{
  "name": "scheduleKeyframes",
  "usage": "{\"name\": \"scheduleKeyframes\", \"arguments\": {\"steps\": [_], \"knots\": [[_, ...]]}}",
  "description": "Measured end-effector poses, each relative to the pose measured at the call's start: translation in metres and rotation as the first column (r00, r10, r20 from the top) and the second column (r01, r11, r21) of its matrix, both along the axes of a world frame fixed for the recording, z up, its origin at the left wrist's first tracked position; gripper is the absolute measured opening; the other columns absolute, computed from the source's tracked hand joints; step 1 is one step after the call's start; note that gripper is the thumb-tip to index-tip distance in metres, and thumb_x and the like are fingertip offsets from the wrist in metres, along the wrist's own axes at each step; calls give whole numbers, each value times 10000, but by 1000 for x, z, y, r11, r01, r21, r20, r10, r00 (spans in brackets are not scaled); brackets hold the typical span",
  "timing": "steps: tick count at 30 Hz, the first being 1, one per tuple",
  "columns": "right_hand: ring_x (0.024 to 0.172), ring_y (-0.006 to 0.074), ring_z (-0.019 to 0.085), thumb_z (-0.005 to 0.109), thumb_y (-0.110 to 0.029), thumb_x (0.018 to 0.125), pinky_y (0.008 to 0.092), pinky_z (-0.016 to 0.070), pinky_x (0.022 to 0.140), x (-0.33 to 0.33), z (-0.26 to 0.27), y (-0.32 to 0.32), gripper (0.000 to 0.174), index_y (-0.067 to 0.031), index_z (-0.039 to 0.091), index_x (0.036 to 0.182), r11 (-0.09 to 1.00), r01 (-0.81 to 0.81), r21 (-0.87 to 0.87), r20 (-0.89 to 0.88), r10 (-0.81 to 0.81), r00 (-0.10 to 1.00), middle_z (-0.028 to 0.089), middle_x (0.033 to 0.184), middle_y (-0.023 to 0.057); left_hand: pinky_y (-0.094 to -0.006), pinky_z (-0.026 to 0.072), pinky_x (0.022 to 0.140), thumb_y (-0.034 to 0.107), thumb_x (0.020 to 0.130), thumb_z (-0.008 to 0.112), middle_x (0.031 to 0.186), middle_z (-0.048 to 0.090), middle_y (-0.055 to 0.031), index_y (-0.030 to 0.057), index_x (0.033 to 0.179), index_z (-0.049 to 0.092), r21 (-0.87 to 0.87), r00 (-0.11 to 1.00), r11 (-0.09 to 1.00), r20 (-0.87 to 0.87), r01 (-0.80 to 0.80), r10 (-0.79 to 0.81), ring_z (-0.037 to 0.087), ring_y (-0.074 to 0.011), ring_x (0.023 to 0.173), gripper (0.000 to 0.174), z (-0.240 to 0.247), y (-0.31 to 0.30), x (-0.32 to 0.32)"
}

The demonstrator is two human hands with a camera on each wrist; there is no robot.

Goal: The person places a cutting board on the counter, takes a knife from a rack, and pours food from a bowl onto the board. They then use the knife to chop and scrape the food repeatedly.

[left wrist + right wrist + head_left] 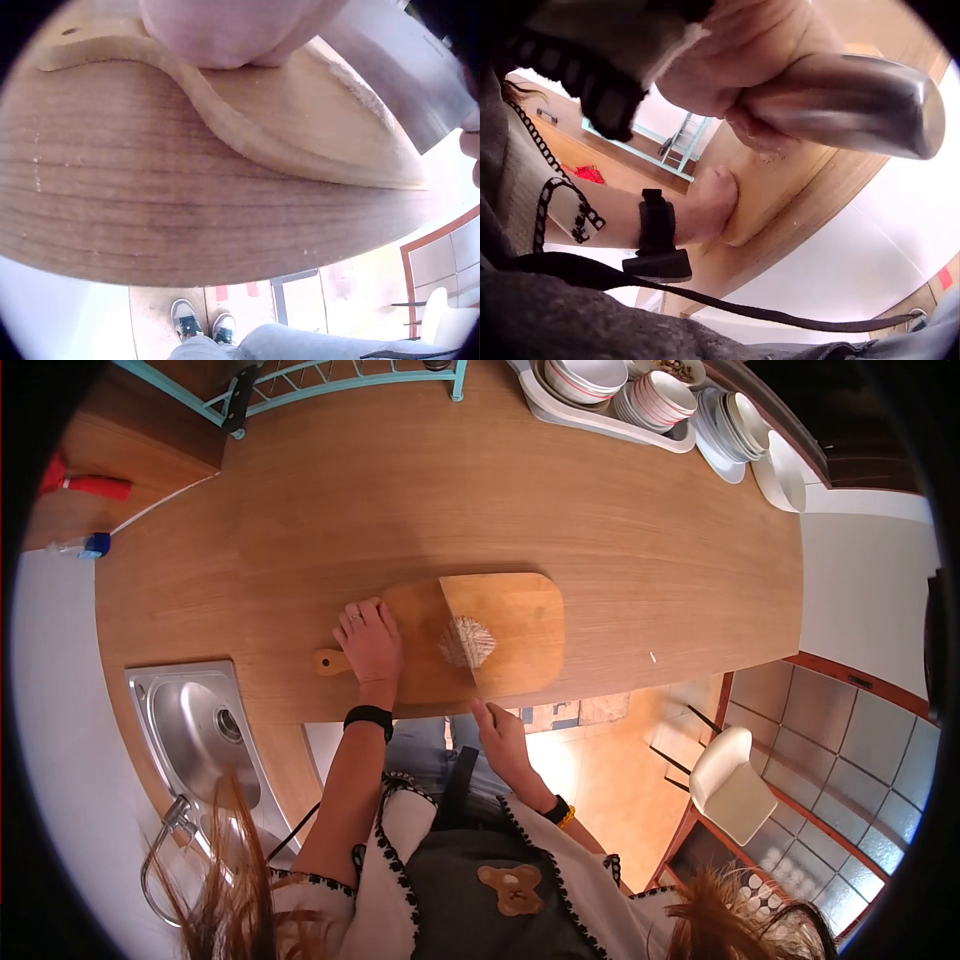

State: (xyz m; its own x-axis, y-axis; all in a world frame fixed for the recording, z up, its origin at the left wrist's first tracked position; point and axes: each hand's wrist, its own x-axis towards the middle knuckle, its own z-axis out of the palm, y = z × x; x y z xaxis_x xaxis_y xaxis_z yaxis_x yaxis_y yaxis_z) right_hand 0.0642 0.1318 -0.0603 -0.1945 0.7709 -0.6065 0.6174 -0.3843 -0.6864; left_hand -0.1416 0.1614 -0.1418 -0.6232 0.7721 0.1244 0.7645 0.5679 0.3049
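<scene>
Our right hand point(510, 748) grips the knife point(411, 75) by the mound of food point(482, 644); our left hand point(373, 650), finger curl unclear, should steady the board point(532, 622), away from the cut.

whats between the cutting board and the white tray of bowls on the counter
Only bare wooden countertop lies between the cutting board and the white tray of bowls; the head view shows that stretch.

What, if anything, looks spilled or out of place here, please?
A small white scrap lies loose on the counter, right of the cutting board in the head view. It looks stray, though too small to identify. Pale flecks also dot the counter in the left wrist view.
</scene>
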Motion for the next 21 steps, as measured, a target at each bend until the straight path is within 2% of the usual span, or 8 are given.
{"name": "scheduleKeyframes", "arguments": {"steps": [3,4,6,8,9,11,18,21], "knots": [[548,370,549,505,-396,928,426,399,517,-1,-4,4,454,31,587,798,999,-21,-39,6,21,1000,518,575,199,-433,357,785,212,910,480,960,528,-122,82,954,525,59,999,998,-36,5,-3,492,-309,947,145,-1,1,0],[561,375,564,518,-381,922,435,409,515,-2,-3,3,415,25,565,848,998,-61,3,22,61,998,539,590,193,-433,357,785,212,910,480,960,528,-122,82,954,525,52,999,999,-35,11,-9,492,-309,947,145,-1,2,0],[573,380,580,532,-366,916,445,420,513,-1,-4,-3,386,19,542,897,994,-109,32,44,107,993,561,606,187,-434,358,789,216,911,474,960,525,-130,78,939,521,-81,999,996,-13,-37,36,490,-314,943,149,0,0,1],[606,385,600,550,-311,907,469,440,514,-4,-7,-7,326,-6,461,979,978,-141,151,7,141,990,606,656,182,-434,359,790,214,911,472,960,525,-132,77,936,519,-50,999,998,-39,-26,24,490,-316,941,147,-2,0,1],[606,385,600,550,-311,907,469,440,514,-4,-7,-7,326,-6,461,979,978,-144,149,0,145,989,606,656,182,-435,359,792,212,911,471,959,525,-134,75,933,517,-14,998,1000,-64,-6,5,491,-319,938,146,-2,-1,-1],[677,391,618,547,-210,910,450,466,554,-3,-3,-3,252,-20,400,985,951,-234,202,83,221,972,637,718,178,-436,360,793,208,910,472,963,527,-134,73,932,517,-28,999,999,-39,-19,18,492,-320,943,144,-2,-1,-1],[625,412,602,543,-227,916,481,454,518,5,15,28,238,-37,401,920,943,-278,183,146,254,956,625,679,198,-437,362,806,196,904,480,954,530,-131,72,937,520,-2,999,1000,-22,-25,25,495,-318,941,135,2,0,1],[615,418,598,543,-251,919,486,450,508,4,31,44,263,-34,395,903,914,-351,202,230,304,925,618,656,191,-434,367,808,194,902,484,950,532,-128,74,931,523,-3,999,999,-12,-32,32,496,-317,941,130,2,0,2]]}}
